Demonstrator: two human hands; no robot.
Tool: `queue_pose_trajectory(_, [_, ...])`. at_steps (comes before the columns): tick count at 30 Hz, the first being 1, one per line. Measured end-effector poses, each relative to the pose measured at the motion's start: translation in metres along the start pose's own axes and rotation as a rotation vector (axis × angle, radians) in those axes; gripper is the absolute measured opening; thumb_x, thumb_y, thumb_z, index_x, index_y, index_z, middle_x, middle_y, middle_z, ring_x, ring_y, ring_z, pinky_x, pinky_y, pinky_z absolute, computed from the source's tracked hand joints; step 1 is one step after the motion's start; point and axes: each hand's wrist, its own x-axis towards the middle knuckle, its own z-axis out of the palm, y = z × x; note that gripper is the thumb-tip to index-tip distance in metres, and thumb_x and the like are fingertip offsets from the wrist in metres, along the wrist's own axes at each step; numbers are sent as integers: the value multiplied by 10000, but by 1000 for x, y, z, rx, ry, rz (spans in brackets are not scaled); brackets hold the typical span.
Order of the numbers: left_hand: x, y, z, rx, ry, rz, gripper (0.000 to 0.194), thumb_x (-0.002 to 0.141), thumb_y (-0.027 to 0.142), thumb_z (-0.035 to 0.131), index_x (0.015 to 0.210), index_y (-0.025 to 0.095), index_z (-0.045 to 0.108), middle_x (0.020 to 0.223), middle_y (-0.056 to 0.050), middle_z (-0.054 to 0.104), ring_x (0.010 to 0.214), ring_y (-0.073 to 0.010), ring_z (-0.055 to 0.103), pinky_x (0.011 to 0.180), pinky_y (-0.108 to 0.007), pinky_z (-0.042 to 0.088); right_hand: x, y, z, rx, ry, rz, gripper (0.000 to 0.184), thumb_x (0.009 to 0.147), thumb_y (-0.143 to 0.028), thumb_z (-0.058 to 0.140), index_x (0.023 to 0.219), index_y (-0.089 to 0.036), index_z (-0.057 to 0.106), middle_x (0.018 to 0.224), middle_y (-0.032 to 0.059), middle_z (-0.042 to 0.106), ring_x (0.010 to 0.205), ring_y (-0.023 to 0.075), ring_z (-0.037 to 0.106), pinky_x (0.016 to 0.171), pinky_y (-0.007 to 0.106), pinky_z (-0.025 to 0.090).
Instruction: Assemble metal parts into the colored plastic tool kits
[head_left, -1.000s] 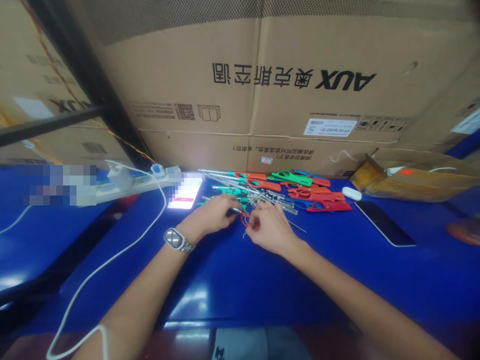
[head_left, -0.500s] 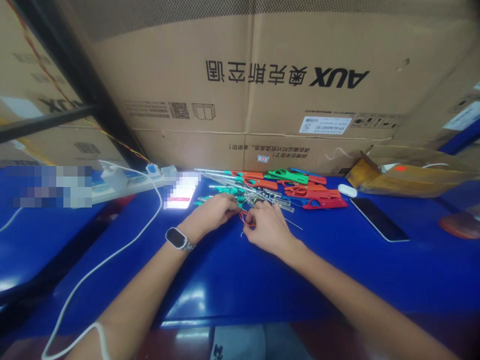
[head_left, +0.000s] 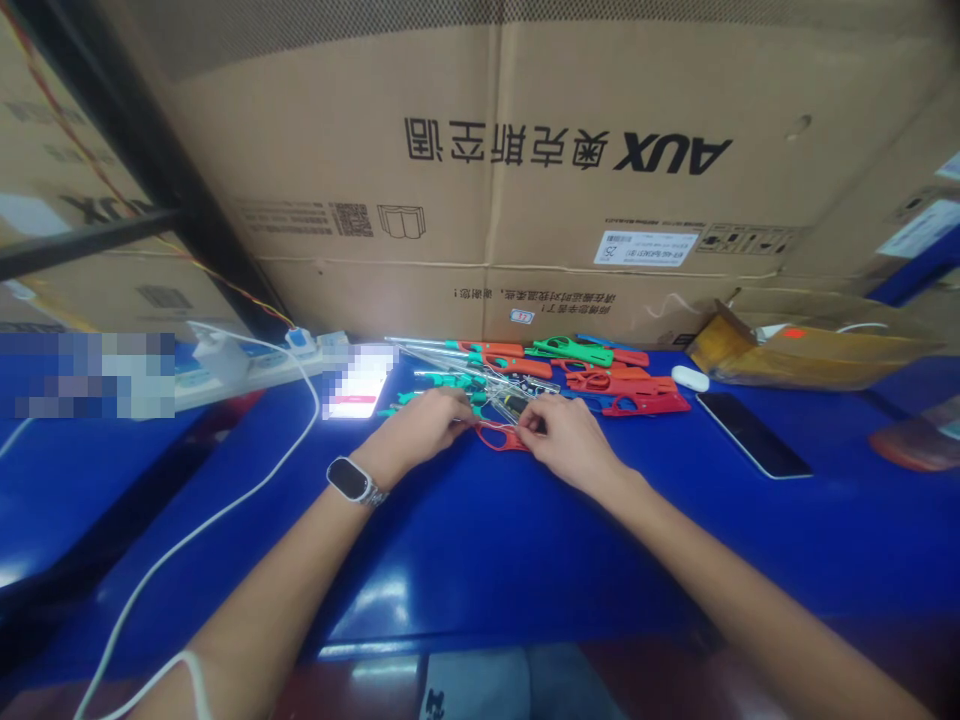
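Observation:
A small red plastic handle piece [head_left: 499, 436] lies on the blue table [head_left: 487, 560] between my hands. My left hand [head_left: 420, 425], with a watch on its wrist, has its fingers curled on the piece's left end. Fingers of my right hand [head_left: 562, 435] pinch its right end. Just behind them lies a pile of long tools with metal rods and red, green and teal handles [head_left: 540, 375]. Thin metal rods [head_left: 450, 350] stick out to the left of the pile.
A big cardboard box [head_left: 525, 180] stands right behind the pile. A lit phone [head_left: 356, 385], a power strip [head_left: 247, 365] and a white cable [head_left: 225, 510] are on the left. A dark phone [head_left: 754, 435], a white earbud case [head_left: 690, 379] and a yellow-brown packet [head_left: 810, 350] lie on the right.
My right hand has moved a little to the right, so the red piece now shows stretched between both hands. The view has shifted slightly.

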Motion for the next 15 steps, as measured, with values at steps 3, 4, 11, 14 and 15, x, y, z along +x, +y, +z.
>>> queue_pose_trajectory(3, [0, 2, -1, 14, -7, -12, 256, 934, 154, 505, 949, 178, 759, 973, -94, 692, 866, -190, 657, 775, -295, 500, -2, 2, -2, -43, 20, -25, 96, 842, -181, 635, 757, -203, 673, 836, 15, 708, 842, 191, 632, 741, 327, 360])
queue_pose_trajectory(4, [0, 3, -1, 22, -10, -15, 254, 934, 153, 507, 946, 179, 759, 975, -95, 692, 867, -192, 657, 772, -297, 499, -2, 3, -3, -53, 24, -39, 98, 844, -173, 631, 761, -203, 675, 842, 18, 708, 850, 192, 631, 741, 327, 365])
queue_pose_trajectory(11, [0, 8, -3, 67, -8, -11, 263, 944, 170, 499, 961, 188, 761, 973, -90, 691, 866, -196, 656, 742, -287, 485, 0, 10, -11, -56, -35, -120, 104, 844, -141, 626, 781, -199, 684, 829, 25, 687, 796, 176, 621, 701, 303, 413])
queue_pose_trajectory(14, [0, 9, -3, 99, -6, -15, 257, 940, 171, 509, 949, 201, 764, 960, -82, 694, 844, -198, 653, 714, -285, 477, -2, 15, -16, -23, -77, -190, 118, 868, -129, 612, 829, -197, 701, 826, 24, 674, 773, 165, 617, 711, 292, 433])
queue_pose_trajectory(15, [1, 9, -3, 107, -7, -15, 254, 937, 166, 514, 947, 205, 765, 959, -80, 694, 840, -198, 653, 705, -283, 475, -3, 17, -17, -11, -89, -208, 120, 877, -131, 611, 838, -195, 704, 828, 26, 672, 779, 164, 618, 720, 290, 439])
